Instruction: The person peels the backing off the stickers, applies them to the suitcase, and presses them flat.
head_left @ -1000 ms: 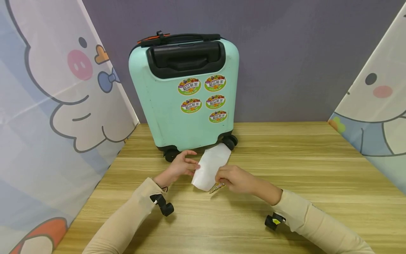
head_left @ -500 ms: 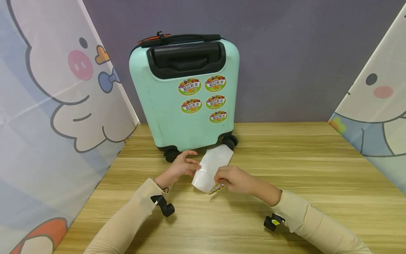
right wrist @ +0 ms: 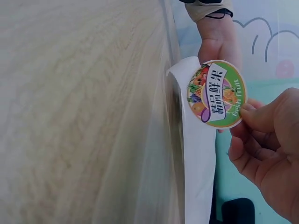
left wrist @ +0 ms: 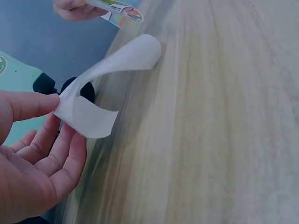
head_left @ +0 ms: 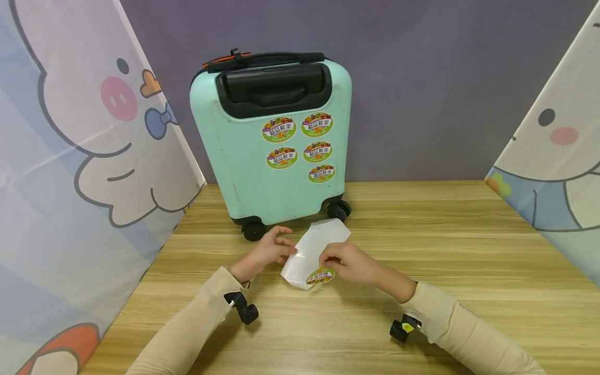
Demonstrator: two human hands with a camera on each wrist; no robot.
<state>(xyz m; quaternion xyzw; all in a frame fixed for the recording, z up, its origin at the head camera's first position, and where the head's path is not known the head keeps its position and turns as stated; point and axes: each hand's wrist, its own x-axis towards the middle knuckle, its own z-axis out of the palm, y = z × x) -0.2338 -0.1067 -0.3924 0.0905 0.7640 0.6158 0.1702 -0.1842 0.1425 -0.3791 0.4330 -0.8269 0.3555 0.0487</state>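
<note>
My left hand (head_left: pixel 269 251) pinches the left edge of a white backing sheet (head_left: pixel 313 245) between thumb and fingertips; in the left wrist view the sheet (left wrist: pixel 93 116) curls away from the thumb. Between the thumb and forefinger of my right hand (head_left: pixel 349 264) is an oval fruit sticker (head_left: pixel 321 276), held by its edge over the sheet's near end. In the right wrist view the sticker (right wrist: pixel 217 94) faces the camera, printed with fruit and a green band. A mint-green suitcase (head_left: pixel 248 161) stands upright behind both hands, with several matching stickers on its front.
The suitcase's black wheels (head_left: pixel 338 210) sit on the wooden table (head_left: pixel 445 260), close behind the sheet. A grey wall (head_left: pixel 422 94) rises at the back. Cartoon-printed panels (head_left: pixel 94 172) flank the table on both sides.
The sticker in my right hand has turned so its printed face shows more in the head view. The sheet has shifted slightly toward me, and its far end lies farther right.
</note>
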